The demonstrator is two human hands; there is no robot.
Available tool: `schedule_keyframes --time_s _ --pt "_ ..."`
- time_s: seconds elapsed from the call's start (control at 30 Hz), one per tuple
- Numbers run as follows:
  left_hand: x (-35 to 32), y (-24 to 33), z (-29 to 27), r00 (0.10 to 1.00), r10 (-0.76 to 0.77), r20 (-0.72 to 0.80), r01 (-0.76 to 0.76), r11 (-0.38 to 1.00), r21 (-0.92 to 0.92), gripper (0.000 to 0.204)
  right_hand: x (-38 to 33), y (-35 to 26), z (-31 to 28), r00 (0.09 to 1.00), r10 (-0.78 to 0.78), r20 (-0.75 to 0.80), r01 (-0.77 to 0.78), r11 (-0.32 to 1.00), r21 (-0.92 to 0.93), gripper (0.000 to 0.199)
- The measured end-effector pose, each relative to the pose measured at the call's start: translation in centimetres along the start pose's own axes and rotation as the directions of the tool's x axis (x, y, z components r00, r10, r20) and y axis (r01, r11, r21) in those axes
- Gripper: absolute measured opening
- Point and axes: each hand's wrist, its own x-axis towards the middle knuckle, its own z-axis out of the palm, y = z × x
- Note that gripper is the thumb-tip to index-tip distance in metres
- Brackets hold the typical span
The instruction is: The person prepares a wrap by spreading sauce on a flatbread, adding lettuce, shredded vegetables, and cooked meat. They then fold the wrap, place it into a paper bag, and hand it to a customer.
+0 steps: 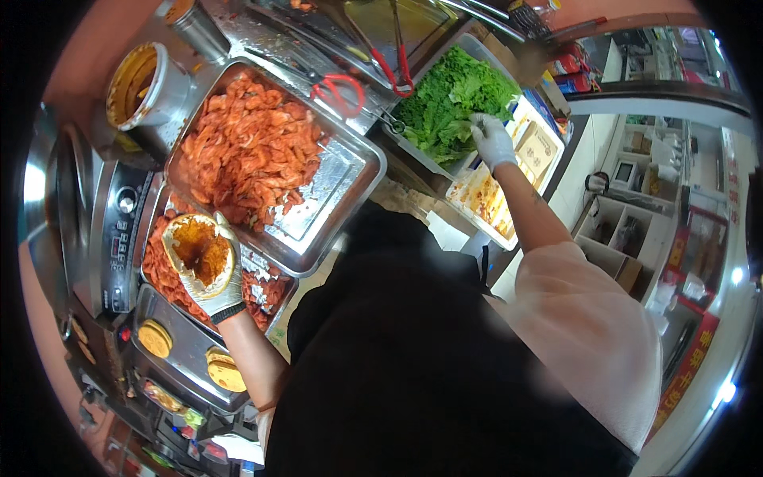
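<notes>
My left hand [216, 292], gloved, is closed around a split round flatbread [230, 266]. Its opened pocket faces up, and the inside is smeared with brownish-red sauce. Below the bread lies a metal tray of reddish meat strips [163, 270]. A larger tray of the same sauced meat [250, 143] stands just beyond. Over on the right, my gloved right hand [494, 143] is at the edge of a tub of green lettuce [457, 103]; its bent fingers pinch at the leaves, and the fingertips are partly hidden.
A sauce bucket [139, 86] and a metal canister [195, 32] stand at the back left. Red-handled scissors [338, 95] and tongs [392, 71] lie behind the trays. An induction cooker [119, 230] is at left; flatbreads [155, 338] lie on a near tray. A sauce-stained white tray [505, 226] adjoins the lettuce.
</notes>
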Motion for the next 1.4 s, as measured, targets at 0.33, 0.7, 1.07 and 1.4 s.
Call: schedule_keyframes --time_s 0.33,0.7,1.07,1.4 --pt "0.6 -4.4 2.9 0.996 0.022 -0.092 -0.006 0.985 0.172 0.046 3.1 -3.2 3.9 0.964 -0.200 0.176 0.250 0.906 -0.342 0.057" --pt "0.1 -5.9 3.5 0.998 -0.068 0.008 0.066 0.990 0.122 0.050 5.3 0.2 -3.5 0.954 -0.078 0.291 -0.050 0.911 0.409 0.020" --pt "1.8 -10.6 4.3 0.952 -0.221 0.213 0.219 0.975 0.035 0.046 -2.4 -25.8 -3.9 0.783 -0.581 0.223 0.075 0.444 0.893 0.013" --pt "-0.3 -11.2 3.9 0.937 -0.040 0.347 -0.014 0.988 0.152 0.052 -8.5 -34.2 0.9 0.234 -0.966 0.110 0.801 0.255 0.542 0.027"
